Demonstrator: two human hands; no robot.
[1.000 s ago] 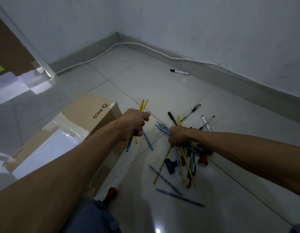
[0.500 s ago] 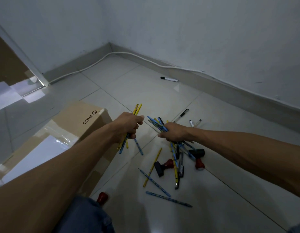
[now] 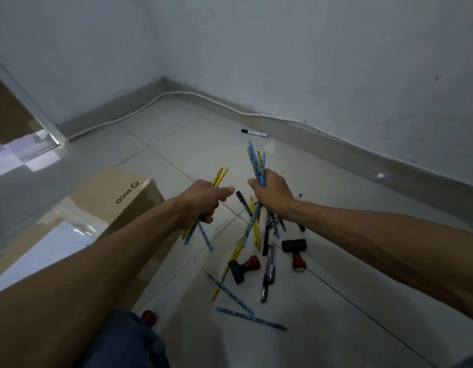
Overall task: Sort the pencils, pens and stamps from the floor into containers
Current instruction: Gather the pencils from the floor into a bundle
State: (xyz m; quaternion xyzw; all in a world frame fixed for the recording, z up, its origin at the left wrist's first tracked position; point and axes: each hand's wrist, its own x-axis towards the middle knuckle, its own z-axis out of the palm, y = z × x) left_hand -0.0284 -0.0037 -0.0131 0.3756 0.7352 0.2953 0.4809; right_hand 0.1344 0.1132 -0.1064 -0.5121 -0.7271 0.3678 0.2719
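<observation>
Slim patterned pencils [image 3: 256,163] — both fists [image 3: 272,193] full

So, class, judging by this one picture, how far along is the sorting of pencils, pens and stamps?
Done: nothing visibly sorted; no open container shows, only a closed cardboard box. In hand: the left hand grips a bunch of yellow and blue pencils, and the right hand grips a bunch of mostly blue pencils. Left: floor pencils, pens, stamps and a far marker.
</observation>
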